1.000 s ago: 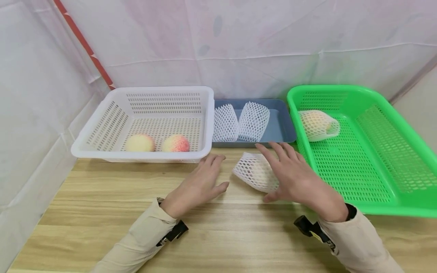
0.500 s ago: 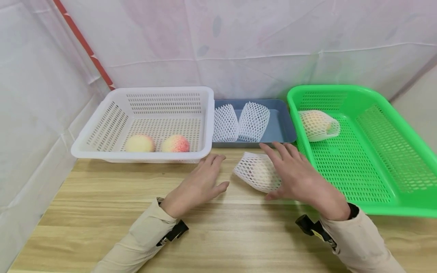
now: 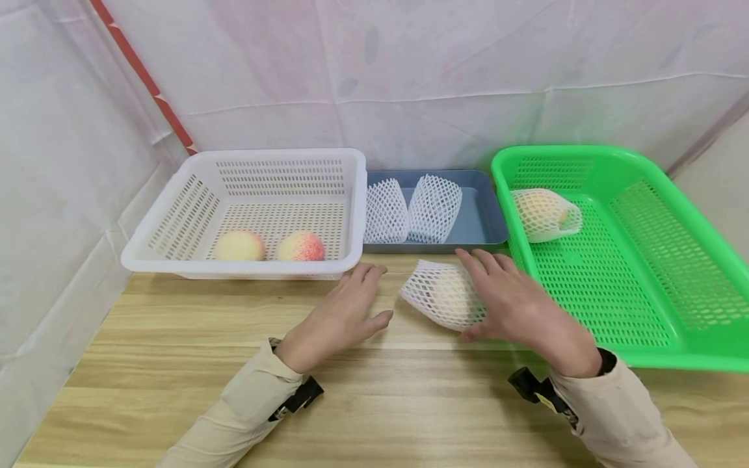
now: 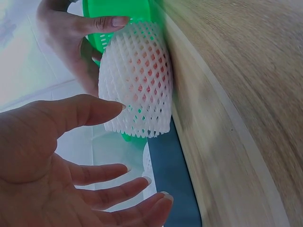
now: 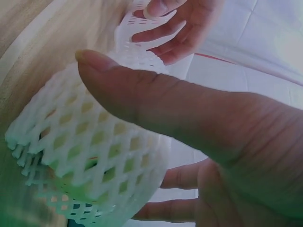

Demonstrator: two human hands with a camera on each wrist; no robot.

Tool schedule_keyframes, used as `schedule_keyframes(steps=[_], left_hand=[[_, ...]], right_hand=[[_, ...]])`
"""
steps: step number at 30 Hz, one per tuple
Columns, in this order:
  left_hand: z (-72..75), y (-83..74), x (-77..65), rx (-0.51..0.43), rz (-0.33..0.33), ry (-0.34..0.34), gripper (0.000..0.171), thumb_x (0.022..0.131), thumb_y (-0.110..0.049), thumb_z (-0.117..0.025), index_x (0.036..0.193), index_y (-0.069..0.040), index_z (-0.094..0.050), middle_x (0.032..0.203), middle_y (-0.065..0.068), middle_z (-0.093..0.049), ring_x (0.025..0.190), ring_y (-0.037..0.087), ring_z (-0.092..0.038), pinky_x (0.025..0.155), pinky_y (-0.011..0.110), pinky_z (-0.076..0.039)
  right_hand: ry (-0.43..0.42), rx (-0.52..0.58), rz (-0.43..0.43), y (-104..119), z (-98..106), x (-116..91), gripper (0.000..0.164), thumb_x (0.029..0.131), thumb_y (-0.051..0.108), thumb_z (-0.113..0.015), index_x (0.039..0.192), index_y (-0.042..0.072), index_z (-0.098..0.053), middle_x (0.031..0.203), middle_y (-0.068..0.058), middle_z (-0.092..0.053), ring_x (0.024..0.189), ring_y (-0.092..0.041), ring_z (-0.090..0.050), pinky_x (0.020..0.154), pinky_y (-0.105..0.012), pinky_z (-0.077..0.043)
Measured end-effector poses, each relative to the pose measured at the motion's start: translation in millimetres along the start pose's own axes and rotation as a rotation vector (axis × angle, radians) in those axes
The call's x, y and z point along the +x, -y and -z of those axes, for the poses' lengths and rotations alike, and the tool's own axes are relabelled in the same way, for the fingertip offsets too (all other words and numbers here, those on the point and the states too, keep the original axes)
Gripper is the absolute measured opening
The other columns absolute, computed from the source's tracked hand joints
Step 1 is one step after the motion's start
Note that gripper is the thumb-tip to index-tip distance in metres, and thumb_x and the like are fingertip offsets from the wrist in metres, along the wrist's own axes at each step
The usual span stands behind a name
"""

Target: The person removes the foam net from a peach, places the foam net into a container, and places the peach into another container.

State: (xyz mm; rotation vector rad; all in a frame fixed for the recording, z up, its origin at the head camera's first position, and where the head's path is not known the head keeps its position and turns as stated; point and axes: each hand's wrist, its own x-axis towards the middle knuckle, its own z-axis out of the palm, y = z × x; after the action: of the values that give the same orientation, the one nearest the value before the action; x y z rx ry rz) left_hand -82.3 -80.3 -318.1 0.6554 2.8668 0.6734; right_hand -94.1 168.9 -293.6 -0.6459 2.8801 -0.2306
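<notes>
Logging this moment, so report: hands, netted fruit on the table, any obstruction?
Left hand holding nothing, off the netted fruit. Right hand at its right end, contact unclear. Fruit lying on table. Possible obstacle: rim of green basket on right.

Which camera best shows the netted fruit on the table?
The left wrist view: the netted fruit appears nearly whole, red peeking through. The head view shows it smaller, one end hidden behind the right hand; the right wrist view is very close, but the thumb crosses it.
</notes>
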Motion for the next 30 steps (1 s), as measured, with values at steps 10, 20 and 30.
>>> schedule_keyframes(steps=[10, 20, 30], left_hand=[[-0.2, -1.1, 0.9, -0.006, -0.006, 0.011, 0.065, 0.088, -0.024, -0.069, 0.140, 0.002, -0.040, 0.137, 0.018, -0.044, 0.124, 0.034, -0.046, 0.106, 0.044, -0.039], [-1.4, -3.1, 2.1, -0.046, -0.124, -0.025, 0.043, 0.092, -0.013, -0.064, 0.131, 0.002, -0.052, 0.131, 0.016, -0.054, 0.124, 0.029, -0.049, 0.107, 0.040, -0.039], [13.9, -13.1, 9.9, -0.275, -0.520, -0.374, 0.019, 0.085, 0.014, -0.054, 0.096, 0.001, -0.063, 0.111, 0.014, -0.063, 0.112, 0.025, -0.058, 0.102, 0.024, -0.042]], right_hand=[[0.011, 0.105, -0.034, 3.3, -16.4, 10.7, 0.112, 0.060, 0.032, -0.091, 0.145, -0.002, -0.027, 0.137, -0.033, -0.040, 0.118, -0.054, -0.044, 0.090, -0.064, -0.044], [-0.128, 0.261, 0.004, 8.0, -17.4, 15.6, 0.097, 0.054, 0.012, -0.088, 0.137, -0.002, -0.038, 0.119, -0.029, -0.050, 0.101, -0.044, -0.056, 0.080, -0.058, -0.051], [-0.223, 0.311, 0.146, 6.0, 13.8, 10.6, 0.097, 0.052, 0.009, -0.090, 0.137, 0.003, -0.043, 0.121, -0.021, -0.054, 0.103, -0.034, -0.054, 0.082, -0.052, -0.049]])
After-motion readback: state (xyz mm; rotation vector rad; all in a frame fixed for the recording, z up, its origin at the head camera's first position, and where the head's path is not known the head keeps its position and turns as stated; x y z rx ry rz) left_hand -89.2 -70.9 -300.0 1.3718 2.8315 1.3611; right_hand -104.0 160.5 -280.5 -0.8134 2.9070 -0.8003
